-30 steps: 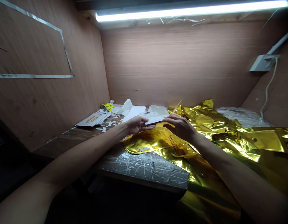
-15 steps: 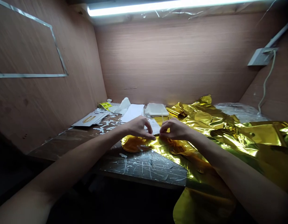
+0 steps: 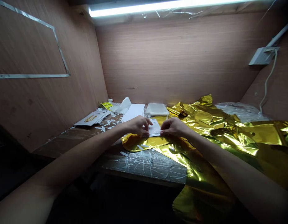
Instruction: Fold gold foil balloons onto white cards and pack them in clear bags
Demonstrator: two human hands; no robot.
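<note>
Your light comes from the long white tube lamp [image 3: 176, 8] overhead, burnt out to plain white. It brightens the pinkish-brown wooden back wall [image 3: 176, 59], while the space beneath the dark scratched tabletop [image 3: 144, 166] sinks to near black. You get sharp glare on the crumpled shiny gold foil [image 3: 244, 141]. Your bare forearms [image 3: 88, 154] dim and stretch toward the lower corners, where the wide view distorts. Print on the small white rectangular card [image 3: 154, 128] is too small to read.

From hands [image 3: 140, 126] [image 3: 173, 127]: gold foil [image 3: 203, 117] obstructs 1–4 o'clock; card stack [image 3: 88, 121] at 9; back wall [image 3: 169, 62] limits 12. Free air overhead and above worktop [image 3: 144, 168] at 6.
</note>
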